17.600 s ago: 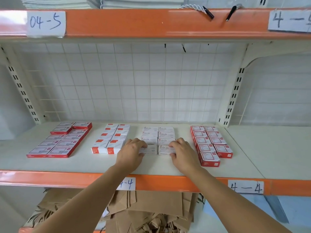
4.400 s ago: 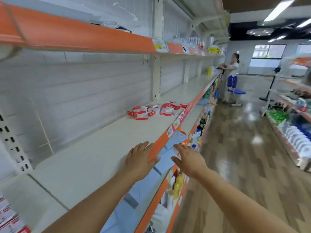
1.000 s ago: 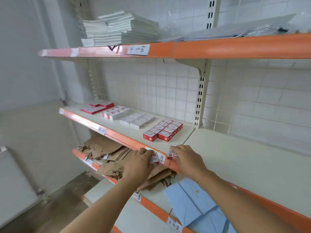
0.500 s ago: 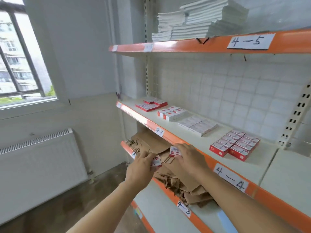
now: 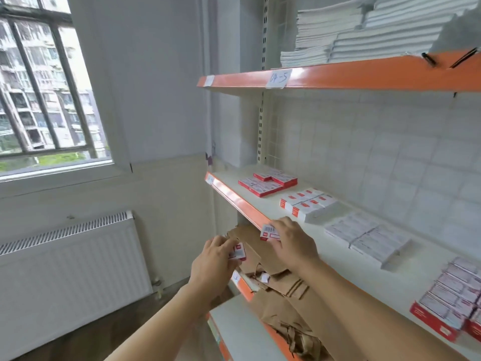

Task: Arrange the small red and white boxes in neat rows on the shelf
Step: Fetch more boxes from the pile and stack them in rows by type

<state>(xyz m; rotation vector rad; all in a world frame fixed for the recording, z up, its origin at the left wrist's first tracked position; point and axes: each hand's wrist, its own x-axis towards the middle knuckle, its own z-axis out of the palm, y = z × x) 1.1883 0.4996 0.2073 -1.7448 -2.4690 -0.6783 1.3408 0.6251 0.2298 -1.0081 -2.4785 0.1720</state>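
Room: corner of a stockroom, with a barred window [image 5: 46,82] on the left wall and a white radiator [image 5: 70,259] beneath it.
Shelving: orange-edged steel shelf [image 5: 335,259], cream top that looks smooth, so boxes should slide easily when nudged into line; white grid panel behind.
Upper level: stacks of white paper [image 5: 364,29] sit above a tag reading 04-5.
Lower level: crumpled brown paper bags [image 5: 276,280] lie under the working shelf.
Rows already set: four blocks run along the shelf, the red boxes [image 5: 268,181] farthest, then red-ended white boxes [image 5: 307,204], plain white boxes [image 5: 367,237], and a nearest red group [image 5: 453,306].
Left hand [image 5: 210,267]: off the front edge, fingers curled round a small red and white box [image 5: 238,252].
Right hand [image 5: 291,242]: at the shelf lip, pinching a second small box [image 5: 269,232] between thumb and fingers.
Handling: probably light, stiff card with crisp corners; best held across the short sides, thumb opposite fingers, so the flat face lands square.
Risk: thin card may dent if squeezed; a loose box could tip off the orange lip.
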